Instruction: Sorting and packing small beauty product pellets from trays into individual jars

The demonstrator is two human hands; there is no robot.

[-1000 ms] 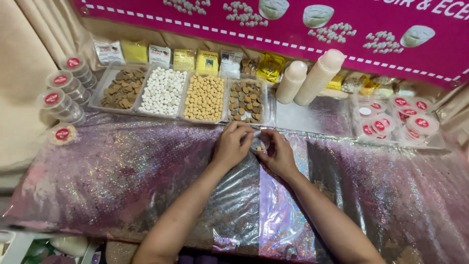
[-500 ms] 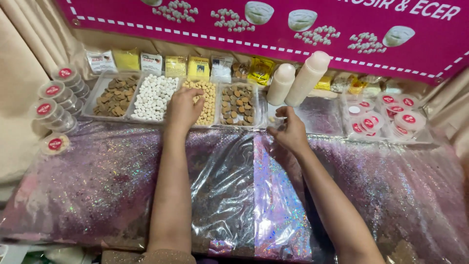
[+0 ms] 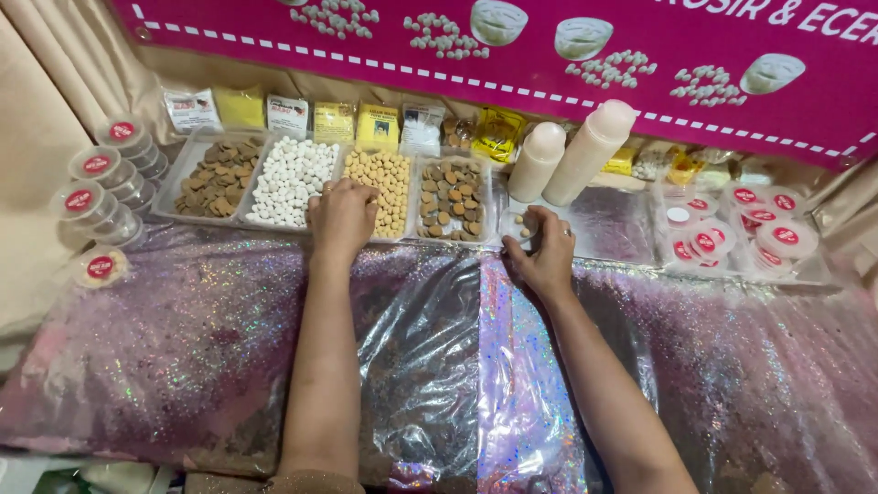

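My left hand reaches to the row of clear trays at the back and rests at the edge between the tray of white round tablets and the tray of tan round tablets, fingers curled on the pieces. My right hand lies on the glittery pink table cover, fingers bent around a small clear container holding a few tan pieces. What the left fingers pinch is hidden.
A tray of brown chunks and a tray of brown discs flank the others. Two tall cream bottles stand behind. Stacked lidded cups with red labels sit left, more right. Yellow packets line the back.
A second ago both hands were together at the table's middle. The left hand then reached forward to the trays; the right hand moved back and to the right, onto the small container.
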